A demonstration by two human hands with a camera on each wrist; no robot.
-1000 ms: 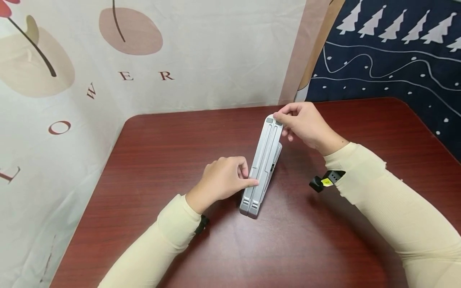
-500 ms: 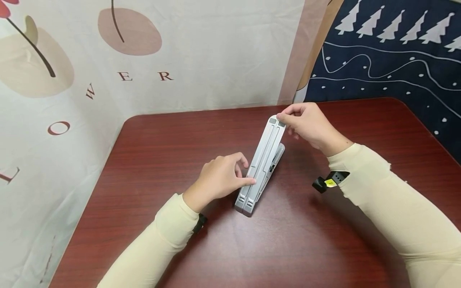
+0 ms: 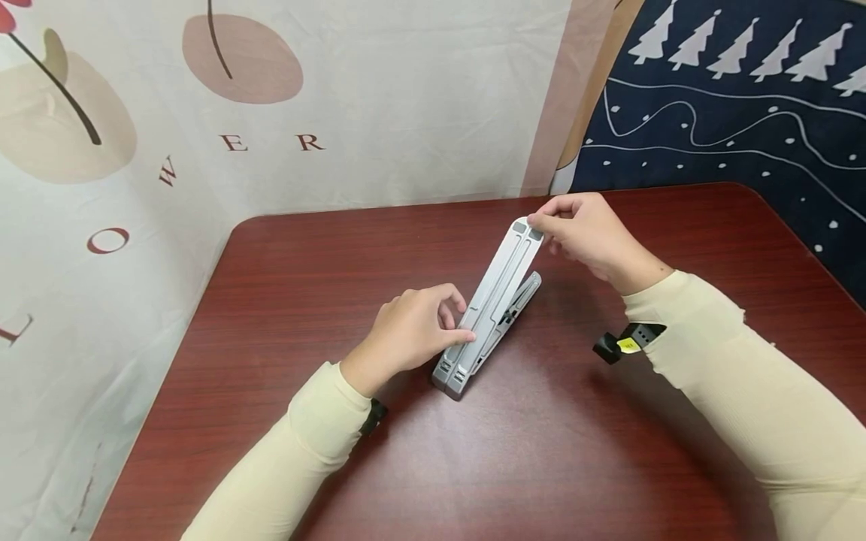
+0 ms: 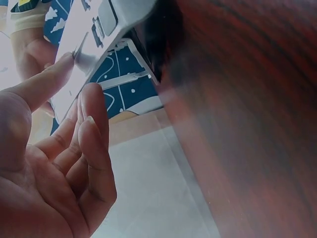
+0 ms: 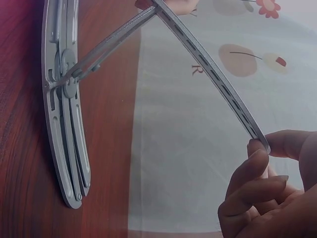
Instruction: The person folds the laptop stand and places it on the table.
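Note:
A silver folding laptop stand (image 3: 499,289) stands partly unfolded on the table, its upper arms raised at a slant above the base (image 5: 62,109). My left hand (image 3: 409,329) holds the upper arms around the middle, thumb on the top face and fingers at the left edge. At the raised far end, my right hand (image 3: 595,239) pinches the tip between thumb and fingers. The right wrist view shows a hinged strut (image 5: 116,42) joining the base to the raised arms. Grey rubber pads (image 3: 520,227) mark the far tips.
The dark red wooden table (image 3: 304,270) has rounded far corners. Behind it hangs a pale cloth (image 3: 419,98) with letters and flower shapes, and a navy cloth (image 3: 717,113) with white trees at right. A black wrist device (image 3: 625,342) hangs under the right sleeve.
The laptop stand has turned clockwise: its near end has shifted left and its raised tip right, with my right hand. The gap between upper arms and base looks wider.

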